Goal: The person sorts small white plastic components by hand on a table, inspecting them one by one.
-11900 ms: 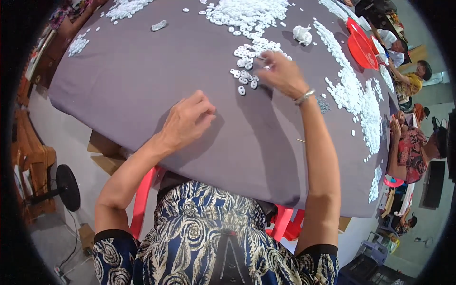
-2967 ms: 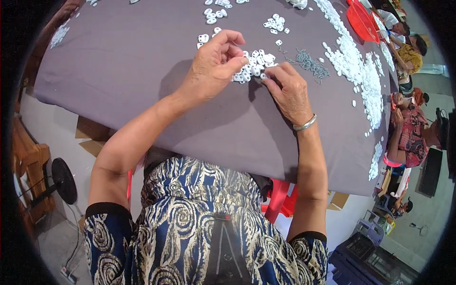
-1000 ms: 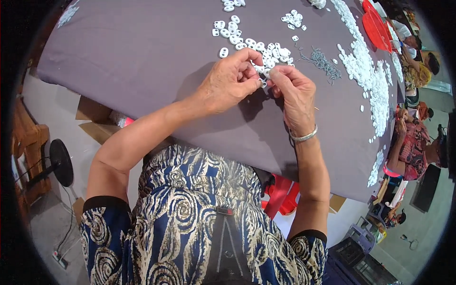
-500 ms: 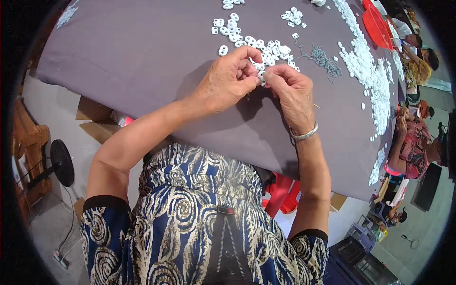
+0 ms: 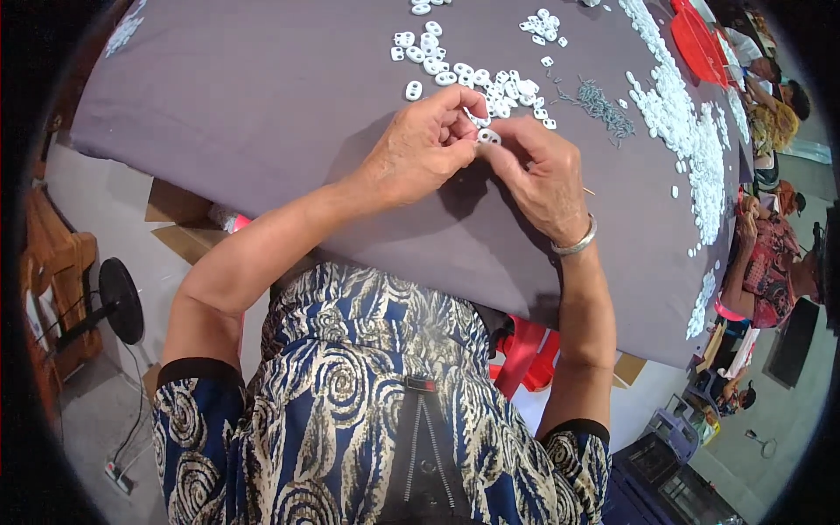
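Both hands meet fingertip to fingertip over the near part of the table. Between them is a small white plastic two-hole piece [image 5: 489, 137], its two dark holes showing. My left hand [image 5: 416, 144] pinches at its left side with bent fingers. From the right, the thumb and forefinger of my right hand [image 5: 541, 171] close on it. The fingers cover part of the piece. Just beyond lies a loose cluster of similar white two-hole pieces [image 5: 503, 92]. A thin light-coloured stick [image 5: 589, 192] pokes out beside my right hand.
Small grey pins or springs [image 5: 604, 112] lie right of the cluster. A long heap of white pieces [image 5: 691, 149] runs along the right of the grey-covered table [image 5: 262, 96], near a red tray [image 5: 697, 44]. A black fan [image 5: 120, 300] stands at left; other people [image 5: 770, 262] sit at right.
My right hand has turned and shifted slightly right, its fingers more arched, leaving more of the white piece in sight. My left hand stays nearly in place.
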